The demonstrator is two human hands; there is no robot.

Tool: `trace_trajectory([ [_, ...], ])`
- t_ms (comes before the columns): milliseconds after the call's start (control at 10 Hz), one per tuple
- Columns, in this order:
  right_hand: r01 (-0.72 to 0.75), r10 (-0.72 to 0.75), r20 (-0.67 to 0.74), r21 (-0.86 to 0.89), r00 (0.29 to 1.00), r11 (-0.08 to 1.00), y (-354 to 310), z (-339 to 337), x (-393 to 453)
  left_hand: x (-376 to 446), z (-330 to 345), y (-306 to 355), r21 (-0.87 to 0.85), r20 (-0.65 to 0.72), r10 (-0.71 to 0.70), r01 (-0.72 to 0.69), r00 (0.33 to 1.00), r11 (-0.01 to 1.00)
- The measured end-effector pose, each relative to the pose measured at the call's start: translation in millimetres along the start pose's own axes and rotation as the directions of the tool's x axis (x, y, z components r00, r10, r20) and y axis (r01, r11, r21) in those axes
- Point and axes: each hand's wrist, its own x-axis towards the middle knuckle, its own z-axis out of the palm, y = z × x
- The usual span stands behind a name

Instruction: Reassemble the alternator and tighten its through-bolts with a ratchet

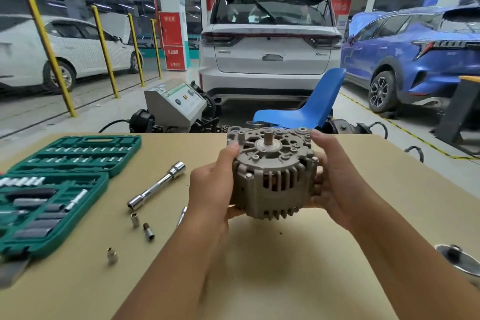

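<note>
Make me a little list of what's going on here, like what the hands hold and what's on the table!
Held: alternator, lifted above the table
Left hand: grips its left side
Right hand: grips its right side
Shaft: pointing up
Left on table: open green socket set, chrome extension bar, three loose sockets
Behind: blue chair, white car

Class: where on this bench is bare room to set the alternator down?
Bare board lies right of the right hand, up to the metal lid, and near, between the forearms. Crowded left: socket case, extension bar, loose sockets.
</note>
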Motion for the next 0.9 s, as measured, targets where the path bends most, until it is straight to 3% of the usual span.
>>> trace_trajectory([
  [200, 0.034, -0.042, -0.054, -0.144, 0.998, 0.989, 7, 8, 2, 1, 1, -4, -0.001, -0.022, -0.059, 0.059, 0.998, 0.998],
  [400, 0.011, -0.021, -0.047, -0.189, 0.999, 0.982, 6, -1, 2, 1, 2, -3, 0.090, -0.019, -0.010, 0.012, 1.000, 0.996],
  [700, 0.009, -0.037, -0.071, -0.362, 0.997, 0.932, 22, -26, -27, -13, -4, -9, 0.289, 0.098, 0.065, -0.091, 0.993, 0.953],
  [800, 0.063, -0.098, -0.065, -0.409, 0.993, 0.910, 14, -25, -40, -19, -4, -4, 0.354, 0.081, 0.047, -0.073, 0.996, 0.933],
  [900, 0.090, -0.226, -0.234, -0.481, 0.946, 0.872, 7, -34, -52, -26, -12, 4, 0.374, -0.080, 0.184, -0.141, 0.980, 0.917],
])
